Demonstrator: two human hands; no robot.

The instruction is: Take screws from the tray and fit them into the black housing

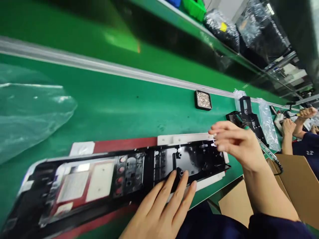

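Note:
A long black plastic housing with a clear window near its left end lies on a red and white fixture. My left hand rests on the housing's near side, fingers stretched out and spread. Above the right end of the housing is my right hand, its thumb and fingertips drawn together. Something tiny and pale may be between those fingertips, but it is too small to name. Beyond the housing, a small square black tray holds many tiny metal pieces, probably screws.
Clear plastic film lies at the left of the green bench. To the right are another black plastic part, a coiled cable and an open cardboard box. A co-worker's hands are at far right. Wrapped parts sit on the overhead shelf.

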